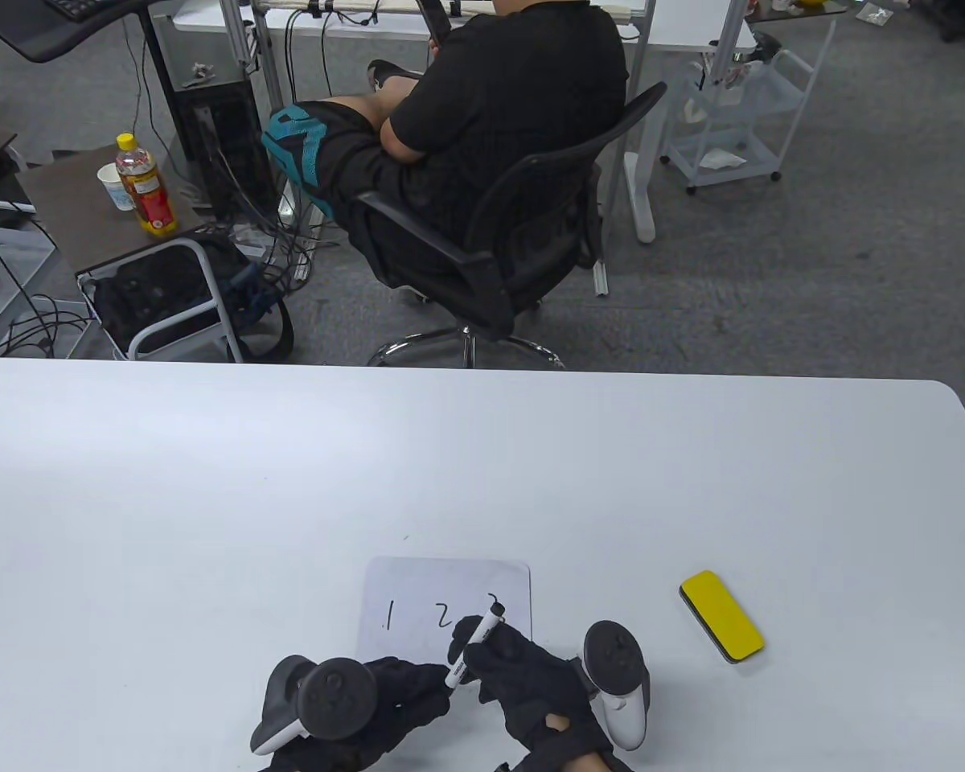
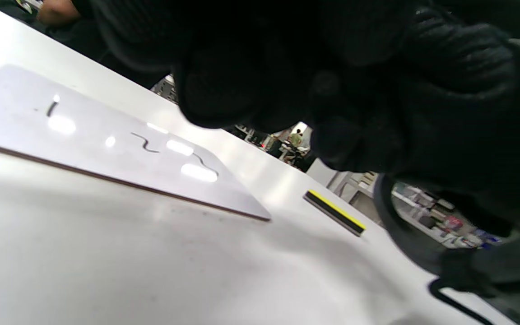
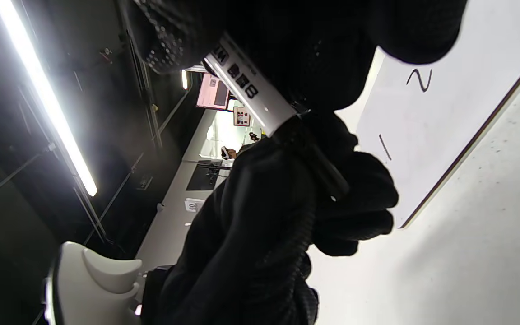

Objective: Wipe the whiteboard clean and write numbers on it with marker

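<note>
We see the whiteboard point(image 1: 447, 599) flat on the table point(image 1: 209, 482), bearing "1", "2" and a third mark partly hidden by the marker point(image 1: 474, 646). The right hand point(image 1: 523, 675), at the board's near edge, has its fingers curled round the marker. The left hand point(image 1: 370, 708) lies beside it; we cannot tell how its fingers sit. The eraser point(image 1: 720, 615) rests right of the board, apart.

R hand point(image 1: 523, 671) fingers curled, pinching; L hand point(image 1: 386, 700) beside, touching.
</note>
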`<state>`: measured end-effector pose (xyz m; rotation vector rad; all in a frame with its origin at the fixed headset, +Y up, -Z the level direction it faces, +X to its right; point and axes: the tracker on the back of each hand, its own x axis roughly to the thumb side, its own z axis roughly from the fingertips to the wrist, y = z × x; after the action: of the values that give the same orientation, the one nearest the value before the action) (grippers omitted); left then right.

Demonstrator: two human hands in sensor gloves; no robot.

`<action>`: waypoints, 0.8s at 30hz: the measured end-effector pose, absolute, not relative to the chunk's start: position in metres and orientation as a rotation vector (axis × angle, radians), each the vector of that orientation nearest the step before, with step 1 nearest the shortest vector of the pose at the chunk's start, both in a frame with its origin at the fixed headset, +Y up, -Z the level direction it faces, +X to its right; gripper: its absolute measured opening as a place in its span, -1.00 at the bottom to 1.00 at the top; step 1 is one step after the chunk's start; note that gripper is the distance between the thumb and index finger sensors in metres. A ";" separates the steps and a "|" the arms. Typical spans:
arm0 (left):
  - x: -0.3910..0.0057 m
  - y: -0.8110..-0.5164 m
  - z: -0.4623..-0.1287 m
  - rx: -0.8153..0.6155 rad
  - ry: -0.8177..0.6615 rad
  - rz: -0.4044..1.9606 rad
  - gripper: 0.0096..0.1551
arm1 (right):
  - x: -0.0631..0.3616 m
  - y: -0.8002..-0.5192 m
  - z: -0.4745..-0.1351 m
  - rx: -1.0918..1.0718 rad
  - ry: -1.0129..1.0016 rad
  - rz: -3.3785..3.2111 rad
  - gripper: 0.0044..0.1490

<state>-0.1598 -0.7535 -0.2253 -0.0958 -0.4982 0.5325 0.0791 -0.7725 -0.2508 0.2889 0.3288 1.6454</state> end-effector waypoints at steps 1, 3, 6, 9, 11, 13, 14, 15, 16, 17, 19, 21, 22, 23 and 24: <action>-0.162 -0.753 -0.226 -0.100 -0.480 0.505 -0.33 | 0.081 -0.771 -0.254 0.270 0.287 1.690 -0.36; -0.168 -0.753 -0.228 -0.089 -0.455 0.505 -0.24 | 0.086 -0.765 -0.261 0.243 0.238 1.768 -0.34; -0.178 -0.752 -0.234 -0.094 -0.417 0.566 -0.21 | 0.097 -0.755 -0.280 0.243 0.154 1.967 -0.30; -0.187 -0.749 -0.238 -0.079 -0.382 0.602 -0.22 | 0.112 -0.748 -0.304 0.164 0.083 2.252 -0.31; -0.191 -0.749 -0.240 -0.073 -0.368 0.604 -0.22 | 0.117 -0.747 -0.322 0.079 0.007 2.427 -0.33; -0.193 -0.749 -0.242 -0.068 -0.360 0.595 -0.22 | 0.118 -0.748 -0.339 0.032 -0.013 2.578 -0.34; -0.194 -0.750 -0.242 -0.077 -0.356 0.587 -0.22 | 0.117 -0.750 -0.350 0.032 -0.015 2.694 -0.34; -0.195 -0.751 -0.243 -0.092 -0.354 0.578 -0.22 | 0.115 -0.752 -0.359 0.041 -0.003 2.784 -0.35; -0.195 -0.751 -0.244 -0.107 -0.352 0.568 -0.22 | 0.113 -0.754 -0.365 0.032 0.004 2.851 -0.35; -0.196 -0.753 -0.244 -0.111 -0.348 0.561 -0.22 | 0.110 -0.758 -0.373 0.012 0.002 2.938 -0.35; -0.198 -0.755 -0.246 -0.118 -0.335 0.551 -0.22 | 0.105 -0.764 -0.385 -0.023 0.002 3.039 -0.36; -0.199 -0.755 -0.247 -0.132 -0.330 0.538 -0.22 | 0.102 -0.770 -0.396 -0.059 0.045 3.102 -0.37; -0.199 -0.755 -0.248 -0.132 -0.328 0.538 -0.22 | 0.100 -0.774 -0.401 -0.078 0.076 3.141 -0.37; -0.200 -0.755 -0.248 -0.132 -0.326 0.537 -0.22 | 0.098 -0.777 -0.405 -0.090 0.083 3.169 -0.37; -0.200 -0.755 -0.248 -0.134 -0.324 0.534 -0.22 | 0.096 -0.780 -0.408 -0.090 0.079 3.198 -0.38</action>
<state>-0.1997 -0.7554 -0.2485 -0.1339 -0.3243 0.5342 0.0956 -0.7797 -0.4082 -0.0903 0.0787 3.1978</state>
